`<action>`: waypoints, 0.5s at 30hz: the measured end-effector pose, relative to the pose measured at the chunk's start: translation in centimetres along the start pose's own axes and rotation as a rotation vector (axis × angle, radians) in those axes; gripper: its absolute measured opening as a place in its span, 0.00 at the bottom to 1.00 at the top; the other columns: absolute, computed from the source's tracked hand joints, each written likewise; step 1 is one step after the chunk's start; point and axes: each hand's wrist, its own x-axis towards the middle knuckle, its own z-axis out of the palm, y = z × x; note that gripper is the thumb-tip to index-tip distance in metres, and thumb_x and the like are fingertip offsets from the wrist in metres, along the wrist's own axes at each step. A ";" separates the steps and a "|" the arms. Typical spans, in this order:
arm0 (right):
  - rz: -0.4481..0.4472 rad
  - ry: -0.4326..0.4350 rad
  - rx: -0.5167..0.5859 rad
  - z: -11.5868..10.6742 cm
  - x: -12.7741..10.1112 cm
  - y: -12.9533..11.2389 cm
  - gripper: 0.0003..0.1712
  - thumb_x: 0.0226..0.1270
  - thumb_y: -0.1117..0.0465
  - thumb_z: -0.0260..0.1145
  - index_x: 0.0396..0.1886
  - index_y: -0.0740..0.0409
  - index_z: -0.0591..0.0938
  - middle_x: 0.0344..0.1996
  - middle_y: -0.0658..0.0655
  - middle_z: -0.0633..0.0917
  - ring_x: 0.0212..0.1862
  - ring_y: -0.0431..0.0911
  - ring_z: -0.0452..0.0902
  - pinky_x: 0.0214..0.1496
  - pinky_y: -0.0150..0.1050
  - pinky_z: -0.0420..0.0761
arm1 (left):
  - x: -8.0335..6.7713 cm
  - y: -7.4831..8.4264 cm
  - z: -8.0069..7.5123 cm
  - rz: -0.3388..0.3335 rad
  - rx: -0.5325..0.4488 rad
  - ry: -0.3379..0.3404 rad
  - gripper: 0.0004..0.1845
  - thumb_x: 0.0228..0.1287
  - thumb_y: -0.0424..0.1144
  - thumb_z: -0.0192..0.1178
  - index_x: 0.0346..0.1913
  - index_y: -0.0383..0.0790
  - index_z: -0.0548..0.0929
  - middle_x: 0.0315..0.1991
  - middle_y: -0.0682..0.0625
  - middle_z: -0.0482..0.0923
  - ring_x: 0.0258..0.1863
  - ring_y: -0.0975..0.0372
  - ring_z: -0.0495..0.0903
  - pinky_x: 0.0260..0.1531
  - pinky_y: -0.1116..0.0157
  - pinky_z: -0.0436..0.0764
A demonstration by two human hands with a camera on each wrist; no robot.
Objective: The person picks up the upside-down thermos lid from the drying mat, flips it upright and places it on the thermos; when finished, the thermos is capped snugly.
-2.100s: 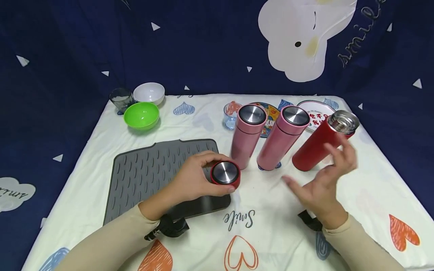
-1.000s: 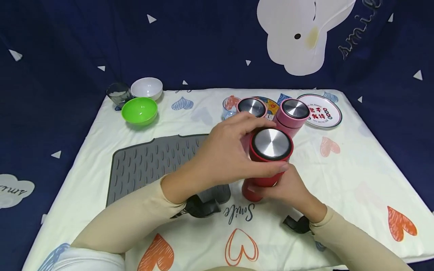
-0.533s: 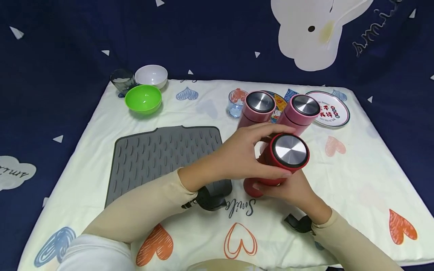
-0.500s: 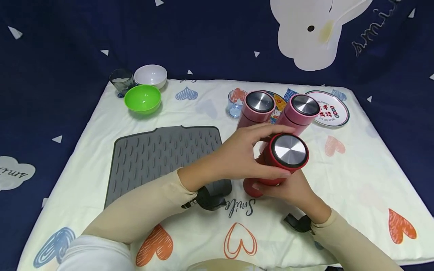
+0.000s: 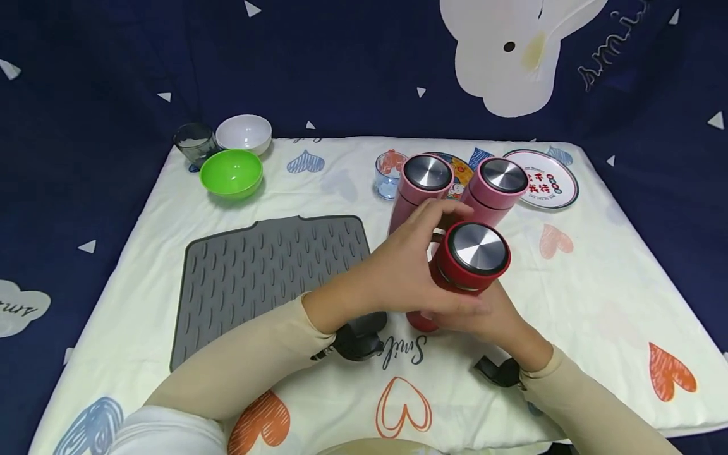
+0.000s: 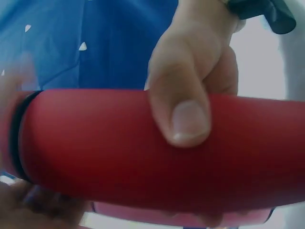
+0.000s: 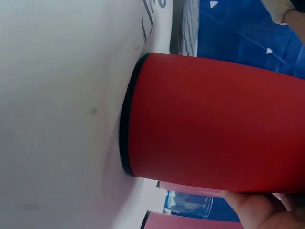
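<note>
A red thermos flask (image 5: pixel 422 322) stands on the cloth, and the right wrist view shows its black-edged base against the white fabric. Round its body curls my right hand (image 5: pixel 500 322); its thumb (image 6: pixel 190 121) lies across the red wall in the left wrist view. At the top is a red lid (image 5: pixel 479 249) with a brushed-metal disc, seated on the flask. My left hand (image 5: pixel 406 265) curls round this lid from the left, thumb on the near side and a finger behind. Its fingers look blurred in the left wrist view. Most of the flask's body is hidden by both hands.
Two pink thermos flasks, one on the left (image 5: pixel 426 174) and one on the right (image 5: pixel 500 180), stand just behind. A grey ridged mat (image 5: pixel 267 272) lies left. Farther back are a green bowl (image 5: pixel 232 174), white bowl (image 5: pixel 244 133), dark glass (image 5: pixel 195 144), clear glass (image 5: pixel 389 174) and plate (image 5: pixel 546 180).
The uncapped red flask came from the right to the middle, and the left hand brought the lid onto it. Since then the left hand's fingers have shifted round the lid.
</note>
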 end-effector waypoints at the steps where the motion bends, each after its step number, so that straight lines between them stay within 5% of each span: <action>1: -0.003 0.000 0.009 0.0 0.0 -0.1 0.37 0.40 0.70 0.81 0.54 0.56 0.77 0.45 0.50 0.82 0.46 0.45 0.78 0.52 0.34 0.75 | 0.0 0.0 0.1 0.009 0.000 0.004 0.44 0.46 0.43 0.77 0.66 0.40 0.66 0.57 0.52 0.71 0.55 0.70 0.71 0.56 0.70 0.72; 15: -0.031 -0.004 0.047 0.0 -0.1 -0.2 0.38 0.40 0.71 0.81 0.55 0.58 0.77 0.46 0.53 0.82 0.47 0.45 0.78 0.53 0.34 0.75 | 0.2 -0.2 0.5 0.115 -0.104 0.048 0.47 0.44 0.37 0.78 0.66 0.34 0.63 0.59 0.45 0.72 0.56 0.66 0.73 0.56 0.66 0.73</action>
